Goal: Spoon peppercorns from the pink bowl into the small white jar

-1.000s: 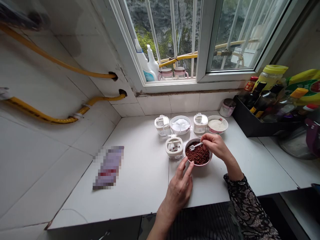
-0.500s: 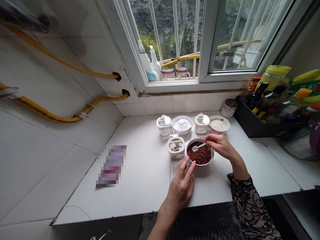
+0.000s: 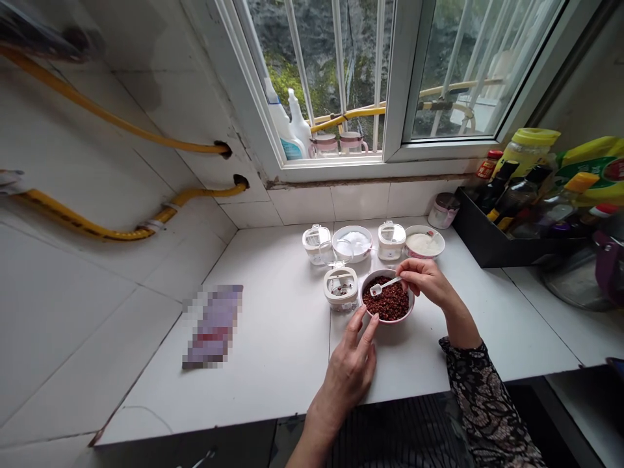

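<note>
1. The right hand (image 3: 425, 281), just right of the frame's centre, pinches the handle end of a small white spoon (image 3: 388, 284) between thumb and fingers; its wrist bends in from the lower right, above a black lace sleeve (image 3: 487, 390).
2. The left hand (image 3: 351, 367) reaches up from the bottom centre, palm down, two fingers parted, their tips at the near-left rim of the bowl (image 3: 392, 322); it grips nothing.
3. That bowl sits upright right of centre, full of dark red granules (image 3: 390, 305). The spoon lies across it, its long axis nearly level, scoop end pointing left and slightly down.
4. A lidded jar (image 3: 340, 290) stands just left of the bowl; two more jars and two bowls line up behind.
5. White counter (image 3: 277, 338) stretches left towards a pixelated purple packet (image 3: 214, 328); its front edge crosses the lower frame, and a black box (image 3: 507, 250) bounds the right.
</note>
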Motion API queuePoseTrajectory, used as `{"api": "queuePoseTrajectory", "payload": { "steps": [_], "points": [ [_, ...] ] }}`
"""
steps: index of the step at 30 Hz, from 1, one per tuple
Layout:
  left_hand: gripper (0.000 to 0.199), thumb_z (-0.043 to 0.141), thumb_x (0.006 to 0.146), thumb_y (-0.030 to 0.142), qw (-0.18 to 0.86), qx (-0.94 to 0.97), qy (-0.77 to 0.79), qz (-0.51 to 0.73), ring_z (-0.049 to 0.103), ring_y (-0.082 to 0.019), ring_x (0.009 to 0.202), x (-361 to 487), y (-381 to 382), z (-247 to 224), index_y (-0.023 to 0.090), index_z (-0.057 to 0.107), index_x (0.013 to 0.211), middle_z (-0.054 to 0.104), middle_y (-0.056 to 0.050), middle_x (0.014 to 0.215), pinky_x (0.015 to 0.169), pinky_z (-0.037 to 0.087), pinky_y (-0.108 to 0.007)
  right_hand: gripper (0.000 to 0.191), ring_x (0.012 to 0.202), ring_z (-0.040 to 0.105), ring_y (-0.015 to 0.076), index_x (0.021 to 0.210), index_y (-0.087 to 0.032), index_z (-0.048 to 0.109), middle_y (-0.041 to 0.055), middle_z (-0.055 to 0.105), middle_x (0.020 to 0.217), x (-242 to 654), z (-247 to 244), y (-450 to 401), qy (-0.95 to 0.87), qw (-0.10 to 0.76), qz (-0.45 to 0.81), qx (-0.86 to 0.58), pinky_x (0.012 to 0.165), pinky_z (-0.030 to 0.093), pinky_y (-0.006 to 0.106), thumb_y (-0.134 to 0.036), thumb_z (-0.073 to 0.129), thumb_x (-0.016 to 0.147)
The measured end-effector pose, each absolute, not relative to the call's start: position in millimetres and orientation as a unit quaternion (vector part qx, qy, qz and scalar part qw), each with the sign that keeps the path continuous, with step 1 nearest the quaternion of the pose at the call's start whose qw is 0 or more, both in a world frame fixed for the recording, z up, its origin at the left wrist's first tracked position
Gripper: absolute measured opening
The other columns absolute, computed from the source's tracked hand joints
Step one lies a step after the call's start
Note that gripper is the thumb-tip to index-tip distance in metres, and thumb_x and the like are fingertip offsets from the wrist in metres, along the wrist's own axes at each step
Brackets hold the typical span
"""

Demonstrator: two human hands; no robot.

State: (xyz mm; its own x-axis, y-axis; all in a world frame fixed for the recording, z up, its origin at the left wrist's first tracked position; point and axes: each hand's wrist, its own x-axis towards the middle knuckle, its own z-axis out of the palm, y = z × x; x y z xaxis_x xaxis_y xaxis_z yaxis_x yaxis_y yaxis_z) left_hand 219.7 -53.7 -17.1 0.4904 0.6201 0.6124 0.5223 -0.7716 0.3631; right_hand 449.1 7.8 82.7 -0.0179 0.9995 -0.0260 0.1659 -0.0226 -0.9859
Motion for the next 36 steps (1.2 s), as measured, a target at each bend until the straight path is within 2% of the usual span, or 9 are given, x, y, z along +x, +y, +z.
{"api": "queuePoseTrajectory", "payload": {
  "steps": [3, 8, 11, 15, 18, 23, 25, 31, 36],
  "points": [
    [0.072, 0.045, 0.096, 0.003, 0.064, 0.861, 0.329, 0.381, 0.047, -0.029, 0.143, 220, -54, -17, 0.022, 0.021, 0.162, 0.039, -0.019, 0.157, 0.106, 0.056, -0.041, 0.016, 0.038, 0.042, 0.0086, 0.073, -0.017, 0.064, -0.0018, 0.06, 0.05, 448, 84, 9, -0.523, 0.464, 0.474, -0.535, 0.039, 0.031, 0.023, -0.033, 0.064, 0.07],
    [0.072, 0.045, 0.095, 0.002, 0.059, 0.862, 0.326, 0.385, 0.045, -0.028, 0.144, 220, -54, -18, 0.02, 0.024, 0.161, 0.038, -0.019, 0.157, 0.106, 0.056, -0.039, 0.018, 0.041, 0.047, 0.0101, 0.08, -0.018, 0.064, -0.0019, 0.061, 0.055, 432, 80, 9, -0.541, 0.521, 0.429, -0.502, 0.042, 0.038, 0.024, -0.036, 0.064, 0.078],
    [0.072, 0.045, 0.093, 0.001, 0.058, 0.861, 0.324, 0.389, 0.044, -0.029, 0.145, 220, -53, -20, 0.018, 0.026, 0.16, 0.037, -0.019, 0.158, 0.107, 0.055, -0.04, 0.014, 0.047, 0.053, 0.012, 0.085, -0.019, 0.065, -0.0006, 0.063, 0.062, 414, 76, 6, -0.613, 0.541, 0.315, -0.482, 0.047, 0.044, 0.025, -0.03, 0.057, 0.089],
    [0.072, 0.045, 0.092, 0.0, 0.053, 0.862, 0.318, 0.392, 0.043, -0.03, 0.146, 219, -53, -21, 0.017, 0.025, 0.16, 0.035, -0.02, 0.159, 0.107, 0.055, -0.041, 0.016, 0.069, 0.066, 0.0172, 0.09, -0.02, 0.067, 0.0052, 0.072, 0.079, 398, 72, 2, -0.762, 0.494, 0.124, -0.4, 0.066, 0.053, 0.029, -0.016, 0.052, 0.094],
    [0.073, 0.045, 0.093, 0.001, 0.054, 0.861, 0.319, 0.391, 0.044, -0.03, 0.145, 219, -53, -20, 0.017, 0.025, 0.16, 0.035, -0.021, 0.159, 0.107, 0.055, -0.041, 0.018, 0.074, 0.068, 0.0184, 0.095, -0.02, 0.067, 0.0067, 0.074, 0.083, 400, 73, 0, -0.795, 0.481, 0.063, -0.364, 0.069, 0.054, 0.03, -0.013, 0.05, 0.096],
    [0.072, 0.045, 0.095, 0.002, 0.06, 0.86, 0.327, 0.388, 0.046, -0.029, 0.144, 219, -54, -18, 0.021, 0.023, 0.161, 0.034, -0.019, 0.161, 0.105, 0.057, -0.041, 0.015, 0.063, 0.063, 0.0157, 0.09, -0.019, 0.067, 0.0035, 0.071, 0.075, 429, 81, -2, -0.724, 0.511, 0.08, -0.456, 0.061, 0.051, 0.028, -0.016, 0.053, 0.095],
    [0.071, 0.045, 0.095, 0.003, 0.062, 0.86, 0.328, 0.387, 0.047, -0.029, 0.143, 220, -54, -18, 0.021, 0.023, 0.161, 0.036, -0.019, 0.16, 0.105, 0.057, -0.041, 0.016, 0.056, 0.058, 0.014, 0.085, -0.019, 0.067, 0.001, 0.067, 0.068, 444, 85, -2, -0.713, 0.487, 0.093, -0.496, 0.057, 0.048, 0.027, -0.016, 0.053, 0.092],
    [0.07, 0.045, 0.096, 0.003, 0.063, 0.86, 0.329, 0.385, 0.047, -0.029, 0.143, 219, -55, -17, 0.02, 0.025, 0.161, 0.039, -0.019, 0.158, 0.105, 0.056, -0.041, 0.018, 0.06, 0.059, 0.0149, 0.078, -0.018, 0.066, 0.0019, 0.068, 0.068, 455, 84, -1, -0.73, 0.393, 0.145, -0.539, 0.059, 0.045, 0.027, -0.014, 0.05, 0.086],
    [0.069, 0.045, 0.096, 0.003, 0.065, 0.86, 0.33, 0.385, 0.046, -0.029, 0.144, 219, -55, -17, 0.02, 0.026, 0.16, 0.039, -0.02, 0.156, 0.106, 0.056, -0.042, 0.02, 0.062, 0.058, 0.0151, 0.075, -0.019, 0.063, 0.0015, 0.066, 0.067, 437, 79, 1, -0.719, 0.37, 0.206, -0.552, 0.061, 0.043, 0.027, -0.016, 0.046, 0.086]
  ]
}}
